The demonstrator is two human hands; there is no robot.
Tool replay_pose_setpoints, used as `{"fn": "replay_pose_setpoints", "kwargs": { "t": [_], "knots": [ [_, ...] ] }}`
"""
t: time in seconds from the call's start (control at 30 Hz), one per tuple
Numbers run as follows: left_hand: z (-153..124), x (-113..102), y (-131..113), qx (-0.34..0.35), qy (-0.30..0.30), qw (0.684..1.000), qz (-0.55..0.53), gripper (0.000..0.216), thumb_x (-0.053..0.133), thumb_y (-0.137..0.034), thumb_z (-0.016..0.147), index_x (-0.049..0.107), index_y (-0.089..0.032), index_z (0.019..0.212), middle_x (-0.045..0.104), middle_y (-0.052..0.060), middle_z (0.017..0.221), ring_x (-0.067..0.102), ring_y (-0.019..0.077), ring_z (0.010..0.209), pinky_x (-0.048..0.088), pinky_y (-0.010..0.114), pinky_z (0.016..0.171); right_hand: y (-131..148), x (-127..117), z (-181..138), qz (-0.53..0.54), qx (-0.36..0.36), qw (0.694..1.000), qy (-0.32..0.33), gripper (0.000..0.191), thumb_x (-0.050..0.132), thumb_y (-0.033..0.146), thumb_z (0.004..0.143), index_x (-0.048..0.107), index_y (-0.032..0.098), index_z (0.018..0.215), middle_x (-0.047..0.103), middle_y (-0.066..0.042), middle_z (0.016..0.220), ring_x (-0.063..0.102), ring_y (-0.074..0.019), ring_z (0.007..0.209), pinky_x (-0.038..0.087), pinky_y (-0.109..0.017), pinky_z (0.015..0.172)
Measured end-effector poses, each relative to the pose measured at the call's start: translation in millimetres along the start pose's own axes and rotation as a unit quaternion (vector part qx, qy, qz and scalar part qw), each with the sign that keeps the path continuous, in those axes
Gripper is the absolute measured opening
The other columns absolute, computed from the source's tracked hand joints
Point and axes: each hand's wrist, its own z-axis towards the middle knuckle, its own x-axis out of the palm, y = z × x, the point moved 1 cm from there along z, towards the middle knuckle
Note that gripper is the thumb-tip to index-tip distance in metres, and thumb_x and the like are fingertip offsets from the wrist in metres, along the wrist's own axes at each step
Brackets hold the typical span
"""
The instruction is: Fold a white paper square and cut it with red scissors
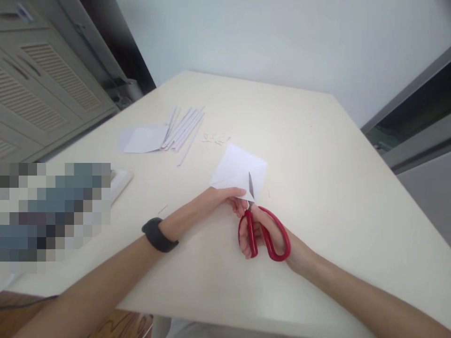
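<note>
My left hand pinches the near edge of a white sheet of paper, thumb on top and fingers beneath. The paper is tilted, with one corner pointing away from me. My right hand is wrapped round the red handles of a pair of scissors, thumb through one loop. The scissors' metal blades point away from me. One blade lies over the paper near its close corner; the other blade is hidden under the sheet.
Beyond my left hand lie a bundle of narrow paper strips and some flat white sheets. Small paper scraps lie near the strips. A blurred-out object sits at the table's left. A wall borders the far edge.
</note>
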Motion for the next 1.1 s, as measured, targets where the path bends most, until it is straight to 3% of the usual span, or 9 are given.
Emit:
{"fn": "replay_pose_setpoints", "kwargs": {
  "t": [0.27,0.6,0.83,1.1],
  "knots": [
    [-5,5,6,0.025,-0.017,0.999,0.020,0.037,0.055,-0.038,0.086,0.068,-0.017,0.059,0.065,0.002,0.055,0.059,0.0186,0.061,0.045,0.032,0.070,2,-1,3,-0.009,-0.008,0.999,0.029,0.055,0.038,0.062,0.093,0.057,0.016,0.069,0.063,-0.002,0.056,0.059,-0.0138,0.049,0.050,-0.026,0.054],
    [-8,6,8,0.043,-0.015,0.999,0.019,0.036,0.055,-0.036,0.085,0.065,-0.018,0.056,0.065,0.004,0.053,0.059,0.0202,0.059,0.046,0.032,0.065,2,-2,2,-0.016,-0.024,0.999,0.047,0.056,0.040,0.063,0.092,0.062,0.014,0.074,0.066,-0.005,0.060,0.061,-0.0148,0.051,0.049,-0.026,0.052],
    [-14,3,13,0.083,-0.020,0.996,-0.020,0.033,0.056,-0.038,0.083,0.070,-0.014,0.064,0.065,0.004,0.056,0.058,0.0186,0.058,0.045,0.031,0.062,0,3,0,-0.009,-0.019,0.999,0.028,0.055,0.040,0.063,0.092,0.056,0.017,0.068,0.059,-0.001,0.055,0.055,-0.0133,0.048,0.046,-0.026,0.050],
    [-24,-3,15,0.062,-0.007,0.997,-0.048,0.046,0.053,-0.049,0.084,0.069,-0.014,0.058,0.065,0.006,0.055,0.058,0.0203,0.058,0.044,0.033,0.064,-1,12,9,0.009,-0.008,1.000,-0.001,0.060,0.042,0.077,0.082,0.050,0.018,0.071,0.052,0.001,0.056,0.047,-0.0109,0.045,0.040,-0.025,0.047]
  ]
}}
